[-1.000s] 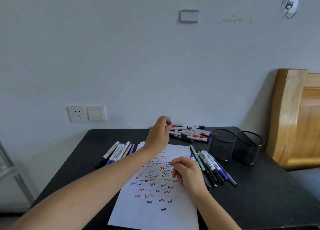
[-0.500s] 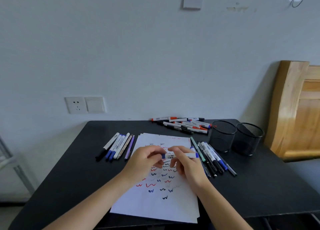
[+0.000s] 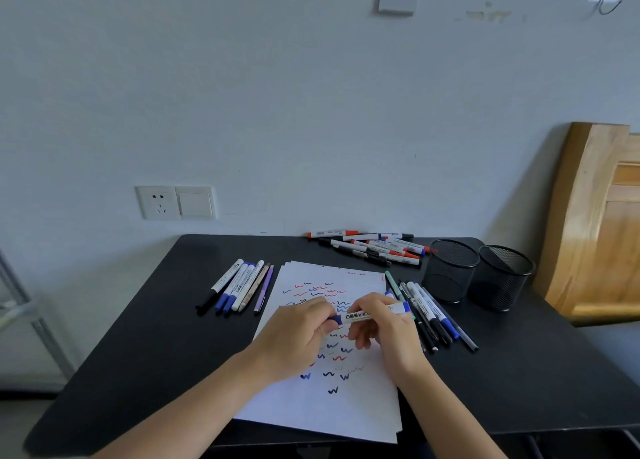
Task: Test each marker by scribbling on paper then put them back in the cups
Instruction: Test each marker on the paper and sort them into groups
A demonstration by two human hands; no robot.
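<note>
paper (image 3: 332,403) mid-table (image 3: 138,337), cups (image 3: 450,268) right (markers (image 3: 239,285) left)

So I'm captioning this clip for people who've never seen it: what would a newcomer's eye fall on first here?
The left hand and right hand hold one blue-capped whiteboard marker level over the paper, which is covered in red, blue and black squiggles. At the right of the black table stand two mesh cups, apparently empty. Around the sheet lie a far pile of markers, a left row and a right row.
</note>
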